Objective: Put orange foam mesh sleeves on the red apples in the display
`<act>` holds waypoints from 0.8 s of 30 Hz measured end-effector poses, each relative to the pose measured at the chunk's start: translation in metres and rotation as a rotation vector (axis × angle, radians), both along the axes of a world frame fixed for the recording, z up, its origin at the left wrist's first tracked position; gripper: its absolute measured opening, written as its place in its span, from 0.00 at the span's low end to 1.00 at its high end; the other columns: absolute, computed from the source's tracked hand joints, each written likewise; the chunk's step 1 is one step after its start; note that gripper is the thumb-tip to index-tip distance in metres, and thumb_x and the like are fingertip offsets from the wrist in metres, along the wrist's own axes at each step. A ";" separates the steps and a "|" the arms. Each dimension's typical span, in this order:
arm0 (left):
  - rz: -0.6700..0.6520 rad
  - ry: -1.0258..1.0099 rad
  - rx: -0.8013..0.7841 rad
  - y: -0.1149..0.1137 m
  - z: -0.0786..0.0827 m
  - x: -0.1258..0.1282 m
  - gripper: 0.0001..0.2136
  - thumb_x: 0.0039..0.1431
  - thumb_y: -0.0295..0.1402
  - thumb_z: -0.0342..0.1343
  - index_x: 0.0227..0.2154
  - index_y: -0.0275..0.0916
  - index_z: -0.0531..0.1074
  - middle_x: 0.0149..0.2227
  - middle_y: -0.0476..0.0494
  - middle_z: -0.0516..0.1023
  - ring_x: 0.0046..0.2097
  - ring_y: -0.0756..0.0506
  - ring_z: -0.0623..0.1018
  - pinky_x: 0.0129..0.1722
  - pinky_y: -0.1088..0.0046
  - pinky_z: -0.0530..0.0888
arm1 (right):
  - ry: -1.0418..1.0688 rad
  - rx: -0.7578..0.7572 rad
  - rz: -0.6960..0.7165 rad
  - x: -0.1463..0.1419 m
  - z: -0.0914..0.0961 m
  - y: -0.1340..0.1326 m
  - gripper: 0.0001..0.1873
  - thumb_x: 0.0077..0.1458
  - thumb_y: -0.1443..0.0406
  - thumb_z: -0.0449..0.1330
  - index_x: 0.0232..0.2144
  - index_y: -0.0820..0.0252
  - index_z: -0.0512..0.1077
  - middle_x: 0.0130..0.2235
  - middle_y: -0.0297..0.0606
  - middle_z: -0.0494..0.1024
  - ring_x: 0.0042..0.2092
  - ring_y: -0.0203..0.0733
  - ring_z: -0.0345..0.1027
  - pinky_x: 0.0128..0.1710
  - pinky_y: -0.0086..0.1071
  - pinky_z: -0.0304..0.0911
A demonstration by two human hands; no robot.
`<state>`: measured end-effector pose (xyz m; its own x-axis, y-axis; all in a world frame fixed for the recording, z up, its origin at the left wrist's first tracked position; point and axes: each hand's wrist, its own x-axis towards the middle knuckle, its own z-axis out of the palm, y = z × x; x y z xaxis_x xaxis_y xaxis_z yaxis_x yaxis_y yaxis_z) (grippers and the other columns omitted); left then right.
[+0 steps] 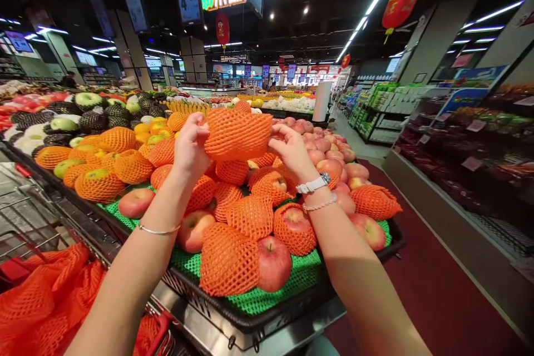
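Note:
Between my two hands, above the fruit, is an orange foam net sleeve (238, 134) stretched sideways; whether an apple sits inside I cannot tell. My left hand (192, 144) is closed on its left end, thumb and fingers pinching the edge. At its right end, my right hand (292, 147) grips with bent fingers. Below them lie several apples, some bare like the red apple (274, 263) at the front, others in foam nets like the netted apple (230, 258) beside it. They rest on a green mesh liner (267, 301) in a black crate.
A shopping cart (31, 217) full of loose orange foam nets (45, 295) stands at the lower left. More netted fruit (102, 183) fills the display to the left. Bare apples (329, 147) are piled at the right. Shelves (471, 161) line the aisle's right side.

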<state>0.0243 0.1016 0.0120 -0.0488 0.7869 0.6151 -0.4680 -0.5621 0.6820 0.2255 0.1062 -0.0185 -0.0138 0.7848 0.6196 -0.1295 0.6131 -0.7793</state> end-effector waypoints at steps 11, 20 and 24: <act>-0.216 0.318 0.155 0.013 -0.010 -0.006 0.21 0.38 0.34 0.71 0.14 0.38 0.60 0.15 0.56 0.63 0.20 0.56 0.64 0.19 0.80 0.64 | -0.130 0.087 0.112 -0.017 0.001 -0.015 0.21 0.38 0.56 0.71 0.36 0.57 0.75 0.42 0.38 0.81 0.54 0.48 0.71 0.57 0.47 0.67; 0.061 0.784 0.289 0.001 -0.010 -0.007 0.16 0.39 0.43 0.68 0.29 0.40 0.74 0.23 0.50 0.78 0.37 0.40 0.78 0.39 0.60 0.79 | -0.253 0.060 0.206 -0.025 -0.006 -0.012 0.38 0.39 0.60 0.72 0.53 0.54 0.64 0.60 0.42 0.70 0.63 0.48 0.61 0.66 0.44 0.59; 0.152 0.731 0.299 -0.005 -0.013 -0.006 0.15 0.39 0.43 0.67 0.28 0.40 0.73 0.23 0.49 0.77 0.37 0.40 0.77 0.39 0.61 0.78 | -0.239 0.089 0.220 -0.025 -0.006 -0.013 0.38 0.41 0.64 0.71 0.54 0.55 0.61 0.63 0.43 0.65 0.64 0.46 0.59 0.68 0.42 0.54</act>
